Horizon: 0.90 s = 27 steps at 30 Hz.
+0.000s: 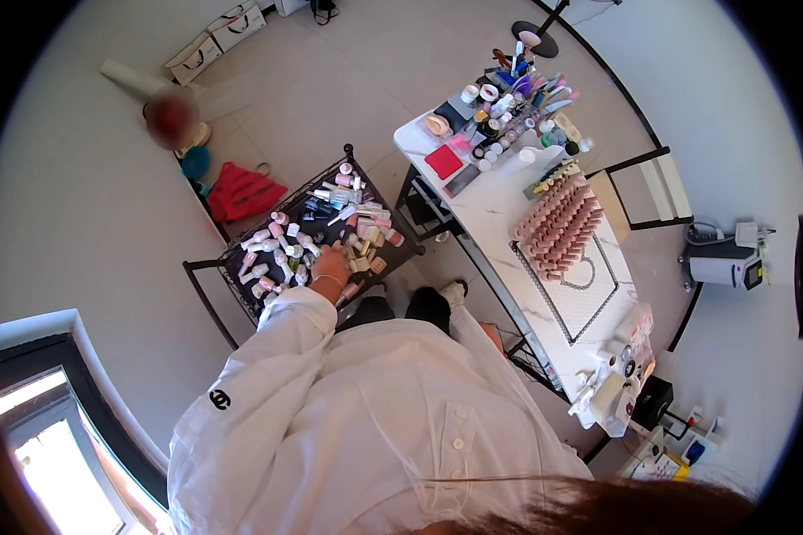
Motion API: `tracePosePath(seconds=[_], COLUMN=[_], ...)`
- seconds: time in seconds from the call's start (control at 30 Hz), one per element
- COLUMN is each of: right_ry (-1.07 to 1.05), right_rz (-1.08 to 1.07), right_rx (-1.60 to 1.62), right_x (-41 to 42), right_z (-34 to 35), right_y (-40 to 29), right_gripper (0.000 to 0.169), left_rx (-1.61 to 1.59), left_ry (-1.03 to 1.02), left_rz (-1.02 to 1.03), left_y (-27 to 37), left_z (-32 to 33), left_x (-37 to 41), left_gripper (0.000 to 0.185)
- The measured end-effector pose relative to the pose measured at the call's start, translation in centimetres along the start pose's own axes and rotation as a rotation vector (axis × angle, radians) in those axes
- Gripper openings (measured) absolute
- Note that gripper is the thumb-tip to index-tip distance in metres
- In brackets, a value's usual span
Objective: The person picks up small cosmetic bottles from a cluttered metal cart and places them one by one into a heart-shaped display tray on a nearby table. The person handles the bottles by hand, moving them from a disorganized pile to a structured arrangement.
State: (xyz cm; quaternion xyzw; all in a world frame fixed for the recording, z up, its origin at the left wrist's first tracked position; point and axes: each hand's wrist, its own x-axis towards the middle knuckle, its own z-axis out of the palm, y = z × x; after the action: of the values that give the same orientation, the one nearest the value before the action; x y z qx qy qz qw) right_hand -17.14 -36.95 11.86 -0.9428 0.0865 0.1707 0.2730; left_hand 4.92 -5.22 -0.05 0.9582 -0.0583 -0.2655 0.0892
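My left hand point(331, 265), with a thin bracelet at its wrist, reaches down among small nail polish bottles point(282, 257) heaped on a black metal rack point(401, 254). Its fingertips touch the bottles, but whether they grip one cannot be made out. Around it lie pink, clear and dark bottles, and gold-capped ones point(368, 249) sit just to the right. Of my right hand point(491, 334) only a small patch of skin shows beside the white sleeve, low by the table's side; its fingers are hidden.
On the right stands a white marble-patterned table point(502, 227) bearing rows of pinkish bottles point(559, 227), a lace-edged mat point(589, 294), and crowded brushes and jars point(508, 120). A red bag point(244, 194) lies beyond the rack. A chair point(649, 187) is behind the table; a window point(73, 455) is at left.
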Motion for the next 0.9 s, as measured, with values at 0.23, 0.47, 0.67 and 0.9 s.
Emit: tracePosePath(seconds=[0.23,0.47,0.67,0.9], right_ry=[-0.015,-0.026,-0.032,-0.025], right_rz=[-0.031,-0.059,-0.063,-0.06], right_rx=[0.0,0.001,0.003,0.018], right_x=[0.6,1.3,1.2,1.2], right_z=[0.1,0.2,0.1,0.4], right_y=[0.2,0.0,0.2,0.3], right_gripper=[0.024,0.024,0.024,0.024], left_rx=[-0.051,0.002,-0.16,-0.165], left_ry=[0.015,0.076,0.058,0.112], left_rz=[-0.004,-0.074,-0.078,0.006], left_y=[0.8,1.2,0.6,-0.4], left_z=[-0.1,1.4,0.5,-0.6], left_x=[-0.8,-0.6,-0.8,-1.4], left_gripper=[0.042,0.045,0.039,0.038])
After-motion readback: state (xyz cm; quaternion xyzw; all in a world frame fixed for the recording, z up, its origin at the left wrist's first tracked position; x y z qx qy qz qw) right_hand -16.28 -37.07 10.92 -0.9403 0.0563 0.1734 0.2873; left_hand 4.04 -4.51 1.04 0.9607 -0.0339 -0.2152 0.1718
